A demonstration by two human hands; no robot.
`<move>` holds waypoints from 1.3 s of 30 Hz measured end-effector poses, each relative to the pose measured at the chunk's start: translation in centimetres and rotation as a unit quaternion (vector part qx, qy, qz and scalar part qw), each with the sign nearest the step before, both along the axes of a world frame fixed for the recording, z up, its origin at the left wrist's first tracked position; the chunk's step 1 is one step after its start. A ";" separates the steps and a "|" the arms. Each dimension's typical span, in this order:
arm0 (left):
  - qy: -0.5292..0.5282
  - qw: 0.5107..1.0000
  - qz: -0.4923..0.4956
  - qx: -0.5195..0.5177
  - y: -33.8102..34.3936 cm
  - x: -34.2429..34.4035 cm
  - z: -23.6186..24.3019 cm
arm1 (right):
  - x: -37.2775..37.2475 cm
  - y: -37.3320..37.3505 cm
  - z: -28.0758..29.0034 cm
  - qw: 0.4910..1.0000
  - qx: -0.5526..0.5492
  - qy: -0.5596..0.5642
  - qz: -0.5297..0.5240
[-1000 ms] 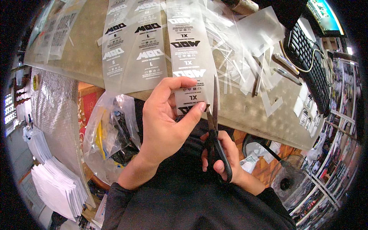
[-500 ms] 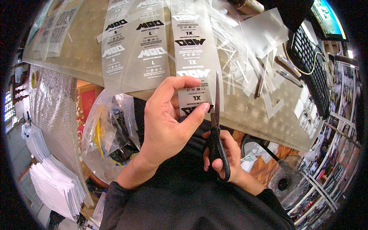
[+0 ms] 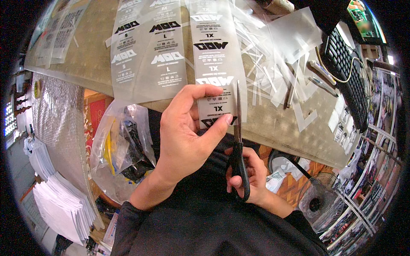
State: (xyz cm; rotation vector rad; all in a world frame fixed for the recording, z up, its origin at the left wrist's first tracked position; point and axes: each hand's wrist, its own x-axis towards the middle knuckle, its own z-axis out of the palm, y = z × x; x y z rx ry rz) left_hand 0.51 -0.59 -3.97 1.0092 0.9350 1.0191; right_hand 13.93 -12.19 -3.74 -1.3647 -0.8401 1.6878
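Note:
A translucent strip of printed labels [image 3: 209,59] runs from the table's far side toward me and hangs over its near edge. My left hand [image 3: 188,123] pinches the strip's near end between thumb and fingers. In my right hand [image 3: 252,175] are black-handled scissors [image 3: 238,158], blades pointing away from me along the strip's right side. The blades look nearly together, and part of one may be behind the film. Left of the strip lies a wider translucent sheet [image 3: 149,81] with two columns of printed labels.
Thin film offcuts [image 3: 265,77] are scattered at the table's right, near pens [image 3: 322,85] and a black keyboard [image 3: 346,64]. A clear plastic bag [image 3: 121,145] hangs below the table edge. White paper stacks [image 3: 64,209] are at lower left, a fan [image 3: 316,202] at lower right.
The scissors have shifted slightly left toward the strip, and their handles look more closed together. My left hand keeps its pinch almost in place. The screen picture at upper right differs.

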 end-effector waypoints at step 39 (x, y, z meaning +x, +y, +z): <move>-0.053 0.997 0.002 0.048 3.1 -0.4 1.3 | 1.8 -0.6 0.4 0.998 0.051 0.003 0.027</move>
